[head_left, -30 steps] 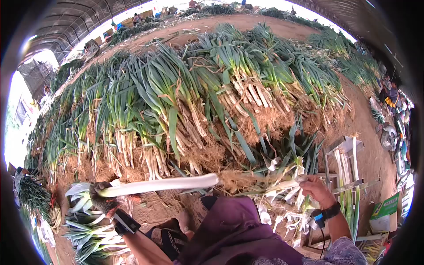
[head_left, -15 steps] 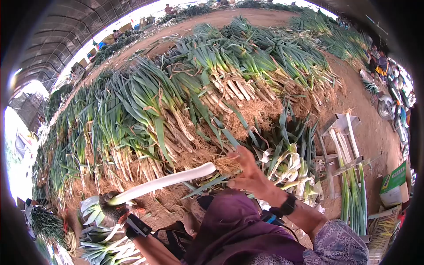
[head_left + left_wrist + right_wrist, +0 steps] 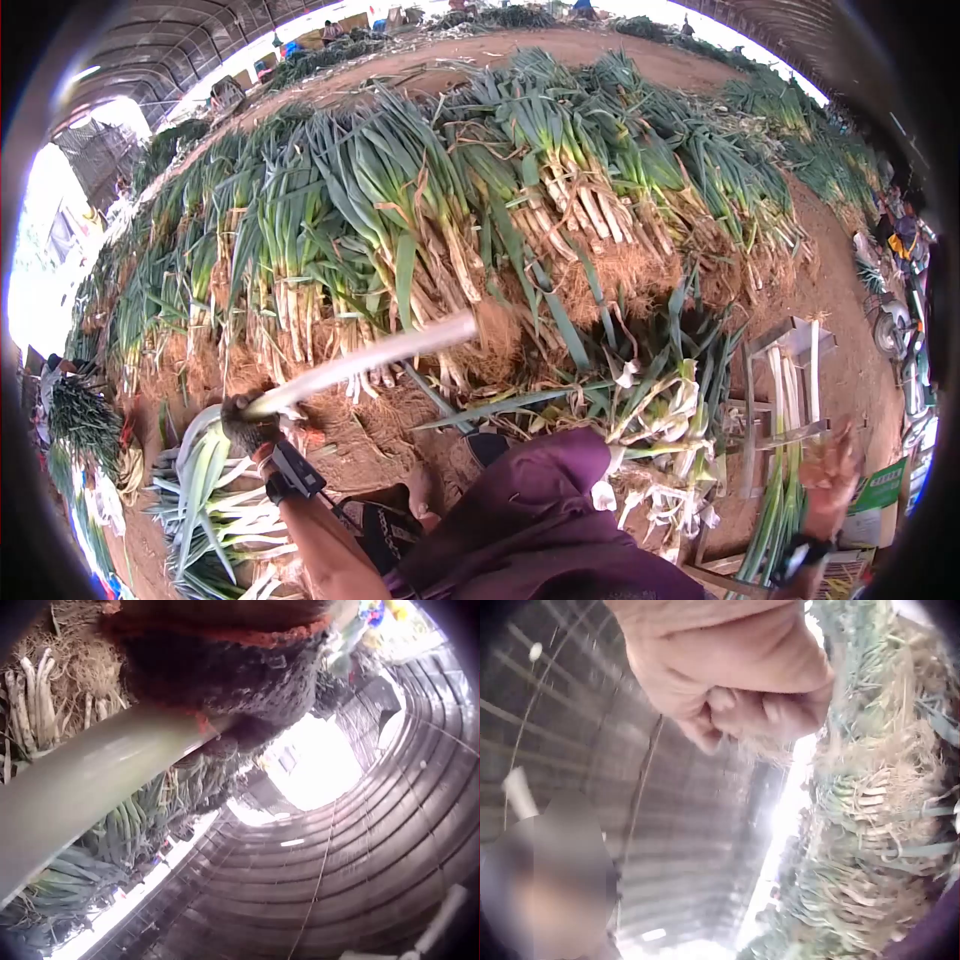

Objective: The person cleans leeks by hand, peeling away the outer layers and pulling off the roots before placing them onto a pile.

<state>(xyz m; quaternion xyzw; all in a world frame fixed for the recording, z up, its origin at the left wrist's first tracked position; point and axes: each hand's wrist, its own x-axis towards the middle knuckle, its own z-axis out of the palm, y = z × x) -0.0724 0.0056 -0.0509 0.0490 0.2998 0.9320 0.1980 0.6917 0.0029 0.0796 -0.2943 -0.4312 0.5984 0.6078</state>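
Note:
My gloved left hand point(image 3: 245, 425) grips the leafy end of a long peeled white leek point(image 3: 370, 360). The stalk slants up to the right, its cut end over the big heap. In the left wrist view the dark knitted glove point(image 3: 217, 675) wraps the pale stalk point(image 3: 82, 787). My right hand point(image 3: 828, 470) is far off at the lower right, blurred, beside the wooden rack. The right wrist view shows that hand point(image 3: 735, 675) curled into a fist, with a pale tuft of root fibres point(image 3: 769, 748) sticking out under its fingers.
A large heap of unpeeled leeks point(image 3: 450, 200) with earthy roots fills the ground ahead. Stripped leaves point(image 3: 660, 420) lie by my purple-clad knee point(image 3: 540, 510). A wooden rack point(image 3: 790, 350) holds trimmed leeks. Green tops point(image 3: 210, 500) pile at the left. A green box point(image 3: 880, 490) stands at the right.
The right hand was at the leek's rooty end, then swung away to the lower right. The root tuft is gone from the stalk, which now tilts higher.

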